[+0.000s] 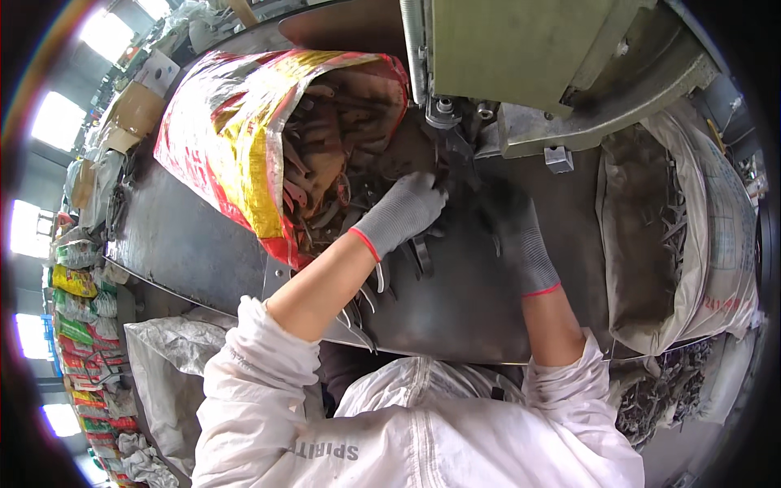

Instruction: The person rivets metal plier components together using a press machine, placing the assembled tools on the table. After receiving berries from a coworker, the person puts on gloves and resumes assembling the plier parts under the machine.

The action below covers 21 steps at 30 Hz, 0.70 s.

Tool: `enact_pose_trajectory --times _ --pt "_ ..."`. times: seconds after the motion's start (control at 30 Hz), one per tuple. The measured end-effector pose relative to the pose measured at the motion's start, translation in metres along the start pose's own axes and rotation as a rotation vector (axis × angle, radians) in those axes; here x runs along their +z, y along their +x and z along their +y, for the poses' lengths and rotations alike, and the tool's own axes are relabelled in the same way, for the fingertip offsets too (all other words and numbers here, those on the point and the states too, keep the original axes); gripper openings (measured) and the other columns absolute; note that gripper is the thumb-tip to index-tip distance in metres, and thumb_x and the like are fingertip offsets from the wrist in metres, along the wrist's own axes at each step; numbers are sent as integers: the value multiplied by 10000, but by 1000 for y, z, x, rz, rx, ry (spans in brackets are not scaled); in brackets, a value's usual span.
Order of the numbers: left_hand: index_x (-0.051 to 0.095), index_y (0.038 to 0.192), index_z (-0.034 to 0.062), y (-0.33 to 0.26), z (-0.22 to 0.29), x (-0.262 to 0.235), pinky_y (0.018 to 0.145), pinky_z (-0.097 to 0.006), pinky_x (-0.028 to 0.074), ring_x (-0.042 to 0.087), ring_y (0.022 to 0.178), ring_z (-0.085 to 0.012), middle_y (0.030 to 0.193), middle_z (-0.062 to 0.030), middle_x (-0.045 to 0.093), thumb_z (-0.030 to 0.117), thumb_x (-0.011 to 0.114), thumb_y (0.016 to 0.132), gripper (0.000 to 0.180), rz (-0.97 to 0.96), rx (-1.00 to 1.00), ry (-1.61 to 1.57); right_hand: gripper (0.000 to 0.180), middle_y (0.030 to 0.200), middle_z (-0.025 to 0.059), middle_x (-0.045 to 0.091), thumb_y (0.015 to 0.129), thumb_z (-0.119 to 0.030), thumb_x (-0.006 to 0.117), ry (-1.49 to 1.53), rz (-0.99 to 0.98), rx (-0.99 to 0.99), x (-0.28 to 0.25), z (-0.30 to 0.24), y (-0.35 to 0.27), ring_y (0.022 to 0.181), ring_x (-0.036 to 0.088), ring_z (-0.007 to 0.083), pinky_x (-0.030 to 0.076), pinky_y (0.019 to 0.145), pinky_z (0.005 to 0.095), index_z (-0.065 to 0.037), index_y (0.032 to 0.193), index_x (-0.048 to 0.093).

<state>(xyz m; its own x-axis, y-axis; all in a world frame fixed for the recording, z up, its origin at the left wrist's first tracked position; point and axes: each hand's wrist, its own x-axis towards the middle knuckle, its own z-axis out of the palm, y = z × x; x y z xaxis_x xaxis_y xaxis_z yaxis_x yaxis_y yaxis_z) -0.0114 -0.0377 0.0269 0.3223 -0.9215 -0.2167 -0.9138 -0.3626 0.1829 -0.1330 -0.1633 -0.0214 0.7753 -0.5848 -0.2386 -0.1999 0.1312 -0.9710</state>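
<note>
My left hand, in a grey knit glove with a red cuff, is near the middle of the metal table, beside the machine's lower end. Its fingers are curled; what they hold, if anything, is lost among dark parts. My right hand, in a matching glove with blackened fingers, is to its right, under the machine; its fingers are blurred and dark. Below my left hand lie dark curved metal pieces. To the left, a red and yellow woven sack lies on its side, its mouth full of brownish metal parts.
A large green-grey machine with a curved metal arm stands over the table's far right side. On the right, an open whitish sack holds grey metal parts. Below it is another heap of parts. Stacked sacks line the far left.
</note>
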Motion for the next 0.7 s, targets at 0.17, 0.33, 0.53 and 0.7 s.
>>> enact_pose_trajectory --times 0.17,0.33,0.53,0.7 --pt "614 994 24 1 -43 -30 796 -444 477 596 889 -384 929 -232 622 304 511 851 331 564 -176 -14 323 756 49 565 861 -43 534 179 13 61 4 -3 -6 528 532 90 422 435 226 64 1164 499" --pt "529 1125 -7 28 -118 -32 887 -443 442 556 1034 -380 1123 -262 559 348 548 841 455 355 -588 90 244 790 75 576 859 -34 543 107 84 138 8 -1 -4 512 530 96 418 412 230 66 1081 520" --pt "458 1226 -38 31 -162 -20 959 -418 407 526 1113 -362 1176 -328 501 279 566 800 542 139 -646 10 265 782 76 584 848 -43 565 140 4 6 9 -2 -8 508 525 95 413 422 250 57 1093 549" --pt "463 1198 -64 21 -162 -14 924 -426 429 544 1079 -369 1191 -294 514 237 535 801 504 206 -663 272 231 760 64 587 843 -57 563 72 9 -61 13 -18 -19 513 527 102 397 432 243 41 1052 569"
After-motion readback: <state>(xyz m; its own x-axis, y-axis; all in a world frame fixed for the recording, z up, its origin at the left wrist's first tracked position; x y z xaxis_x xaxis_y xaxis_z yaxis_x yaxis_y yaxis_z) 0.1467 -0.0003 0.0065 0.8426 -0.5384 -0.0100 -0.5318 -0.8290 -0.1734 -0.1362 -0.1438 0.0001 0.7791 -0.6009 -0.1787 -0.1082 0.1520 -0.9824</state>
